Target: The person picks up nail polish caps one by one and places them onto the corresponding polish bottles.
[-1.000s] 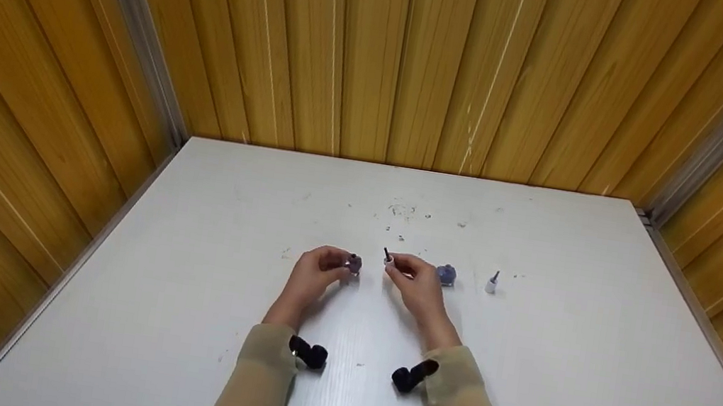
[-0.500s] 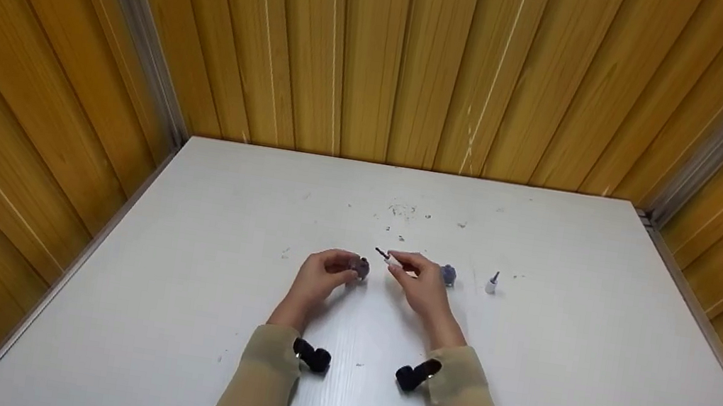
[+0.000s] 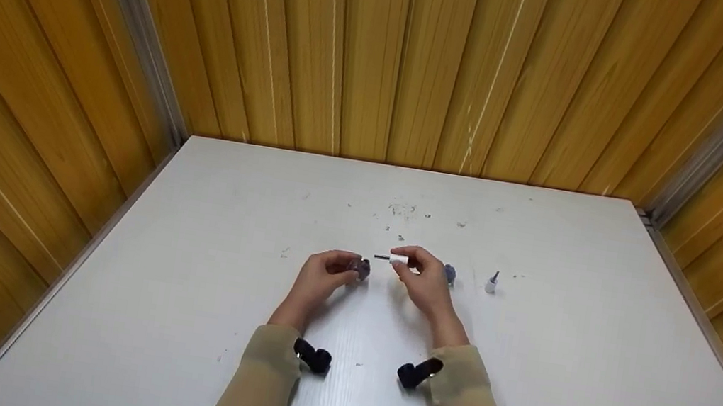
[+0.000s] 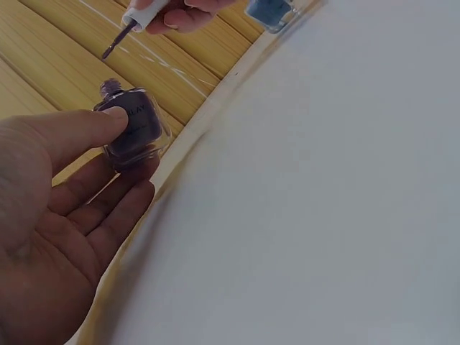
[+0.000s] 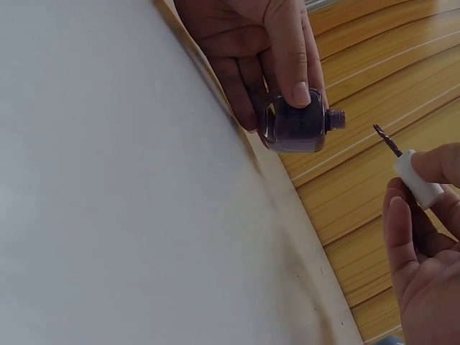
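Observation:
My left hand point(image 3: 318, 279) pinches a dark purple nail polish bottle point(image 4: 136, 129) between thumb and fingers, its threaded neck uncapped. In my right hand point(image 3: 425, 280) is a white nail polish cap point(image 5: 418, 180), held by thumb and fingertips. The cap's brush point(image 5: 387, 139), coated in purple, points toward the bottle neck, with a small gap between them. Behind the right hand a blue nail polish bottle point(image 3: 450, 273) stands on the table, partly hidden. Farther right a second white cap point(image 3: 491, 285) stands on the table with its brush pointing up.
The white table point(image 3: 176, 290) has dark smudges and specks point(image 3: 402, 210) beyond the hands. Yellow wood-grain panels point(image 3: 369, 54) rise behind its far edge and at both sides.
My right hand has tilted the cap from brush-up to level, brush pointing left, and shifted slightly right. My left hand has moved a little right with the purple bottle.

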`<state>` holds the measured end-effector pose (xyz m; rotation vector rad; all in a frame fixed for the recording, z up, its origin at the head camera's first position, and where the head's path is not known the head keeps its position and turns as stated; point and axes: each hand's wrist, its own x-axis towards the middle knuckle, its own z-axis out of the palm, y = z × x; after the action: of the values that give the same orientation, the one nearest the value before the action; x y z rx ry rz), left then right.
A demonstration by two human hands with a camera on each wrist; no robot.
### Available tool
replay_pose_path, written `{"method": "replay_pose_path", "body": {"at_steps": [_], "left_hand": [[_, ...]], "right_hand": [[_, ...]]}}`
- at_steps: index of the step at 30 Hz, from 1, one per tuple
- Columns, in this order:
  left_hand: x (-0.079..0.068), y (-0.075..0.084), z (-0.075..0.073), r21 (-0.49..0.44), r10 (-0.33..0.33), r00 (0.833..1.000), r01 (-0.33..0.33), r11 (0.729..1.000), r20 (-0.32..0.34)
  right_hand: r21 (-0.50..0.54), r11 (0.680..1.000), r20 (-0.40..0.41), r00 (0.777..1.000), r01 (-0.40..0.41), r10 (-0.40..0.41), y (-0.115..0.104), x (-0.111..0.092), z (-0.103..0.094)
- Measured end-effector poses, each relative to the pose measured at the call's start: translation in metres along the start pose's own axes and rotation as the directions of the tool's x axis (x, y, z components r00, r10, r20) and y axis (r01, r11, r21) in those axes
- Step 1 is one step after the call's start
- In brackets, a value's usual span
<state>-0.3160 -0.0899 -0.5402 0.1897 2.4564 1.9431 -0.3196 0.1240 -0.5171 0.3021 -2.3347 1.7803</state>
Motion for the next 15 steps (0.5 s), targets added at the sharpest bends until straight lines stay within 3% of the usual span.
{"method": "replay_pose_path", "body": {"at_steps": [4, 10, 15], "left_hand": [[0.000, 0.000, 0.000, -0.005, -0.003, 1.000, 0.003, 1.000, 0.003], [-0.001, 0.001, 0.000, -0.001, 0.013, 1.000, -0.013, 1.000, 0.013], [-0.002, 0.002, -0.001, 0.003, 0.031, 0.999, -0.031, 1.000, 0.018]], "right_hand": [[-0.039, 0.999, -0.012, 1.000, -0.002, 0.002, -0.009, -0.004, 0.003], [-0.042, 0.999, 0.041, 0.999, -0.002, 0.004, -0.029, -0.011, 0.001], [-0.056, 0.998, 0.038, 0.999, 0.004, -0.002, -0.016, -0.008, 0.003]]}}
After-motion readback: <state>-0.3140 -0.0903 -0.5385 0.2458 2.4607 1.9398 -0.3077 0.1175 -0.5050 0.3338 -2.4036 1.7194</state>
